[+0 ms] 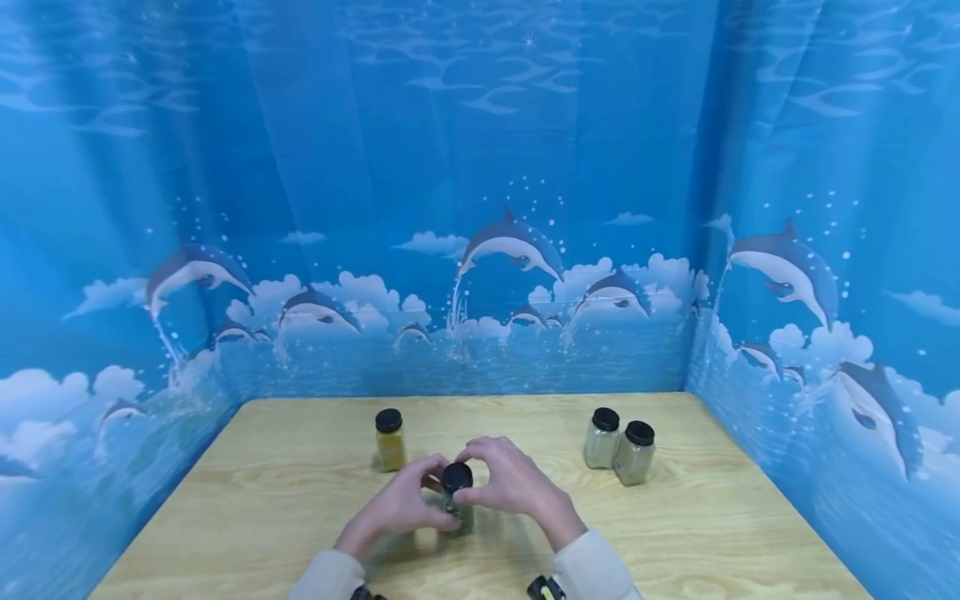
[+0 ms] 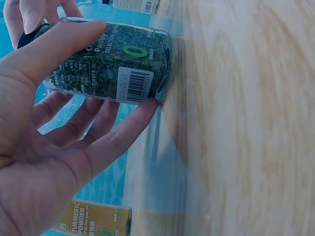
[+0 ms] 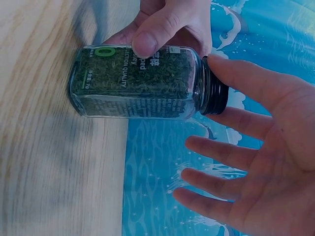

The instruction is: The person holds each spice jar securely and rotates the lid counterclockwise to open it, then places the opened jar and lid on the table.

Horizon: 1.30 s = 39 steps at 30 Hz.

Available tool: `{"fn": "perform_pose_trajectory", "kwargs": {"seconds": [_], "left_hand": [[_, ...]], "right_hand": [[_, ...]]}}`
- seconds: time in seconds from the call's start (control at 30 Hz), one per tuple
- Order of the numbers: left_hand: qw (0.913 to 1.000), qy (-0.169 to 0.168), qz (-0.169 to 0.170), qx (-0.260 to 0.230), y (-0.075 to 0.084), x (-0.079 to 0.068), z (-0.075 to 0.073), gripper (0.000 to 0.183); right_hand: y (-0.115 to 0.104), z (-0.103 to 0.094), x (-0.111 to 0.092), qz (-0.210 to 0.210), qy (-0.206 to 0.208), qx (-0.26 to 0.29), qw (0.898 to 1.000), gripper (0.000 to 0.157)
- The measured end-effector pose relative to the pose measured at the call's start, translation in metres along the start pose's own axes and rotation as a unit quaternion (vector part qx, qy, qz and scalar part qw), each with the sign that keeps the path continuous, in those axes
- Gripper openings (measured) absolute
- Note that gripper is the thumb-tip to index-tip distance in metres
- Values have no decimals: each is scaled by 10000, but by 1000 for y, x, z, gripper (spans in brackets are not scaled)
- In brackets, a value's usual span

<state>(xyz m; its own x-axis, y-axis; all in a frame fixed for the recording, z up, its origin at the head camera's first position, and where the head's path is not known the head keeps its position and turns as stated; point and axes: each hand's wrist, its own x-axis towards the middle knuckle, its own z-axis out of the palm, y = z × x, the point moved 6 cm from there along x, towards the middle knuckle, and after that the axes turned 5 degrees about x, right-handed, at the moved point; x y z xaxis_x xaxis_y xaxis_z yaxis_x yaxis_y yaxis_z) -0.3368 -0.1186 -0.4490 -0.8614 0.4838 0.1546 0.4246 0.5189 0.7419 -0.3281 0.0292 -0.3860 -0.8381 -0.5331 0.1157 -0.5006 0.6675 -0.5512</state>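
Observation:
A glass spice jar of dried parsley [image 2: 110, 61] with a black screw lid [image 3: 215, 92] stands upright near the middle of the table. My left hand [image 1: 408, 502] grips the jar's body, thumb across the label and fingers behind it, the little finger down by the base. From the other side, my right hand [image 1: 513, 482] pinches the lid between thumb and index finger. Its other three fingers [image 3: 221, 154] are spread away from the jar in the right wrist view. Part of the jar is hidden behind the hands in the head view.
A jar of turmeric powder [image 1: 391, 450] stands behind the left hand. Two more black-lidded jars, a pale one [image 1: 601, 446] and a greyish one [image 1: 633, 461], stand side by side at the back right of the wooden table [image 1: 712, 533]. A dolphin-printed curtain [image 1: 375, 167] surrounds it.

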Motion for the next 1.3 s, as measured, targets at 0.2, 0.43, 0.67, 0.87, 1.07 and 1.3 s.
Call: {"fn": "perform_pose_trajectory", "kwargs": {"seconds": [0.2, 0.43, 0.67, 0.87, 1.07, 1.3], "left_hand": [[9999, -54, -116, -27, 1, 1, 0, 51], [9999, -16, -135, -32, 1, 1, 0, 50], [9999, 6, -128, -75, 1, 1, 1, 44], [9998, 11, -127, -174, 2, 0, 1, 41], [9997, 6, -172, -180, 1, 0, 2, 41], [9996, 104, -277, -6, 3, 1, 2, 43]], "right_hand": [[0, 0, 0, -14, -2, -26, 10000, 46], [0, 0, 1, -14, 60, -54, 10000, 45], [-1, 1, 1, 33, 94, -53, 9999, 41], [-2, 1, 0, -74, 67, -16, 9999, 42], [-1, 3, 1, -165, -68, -27, 9998, 44], [-1, 4, 1, -203, -139, -93, 9997, 44]]}}
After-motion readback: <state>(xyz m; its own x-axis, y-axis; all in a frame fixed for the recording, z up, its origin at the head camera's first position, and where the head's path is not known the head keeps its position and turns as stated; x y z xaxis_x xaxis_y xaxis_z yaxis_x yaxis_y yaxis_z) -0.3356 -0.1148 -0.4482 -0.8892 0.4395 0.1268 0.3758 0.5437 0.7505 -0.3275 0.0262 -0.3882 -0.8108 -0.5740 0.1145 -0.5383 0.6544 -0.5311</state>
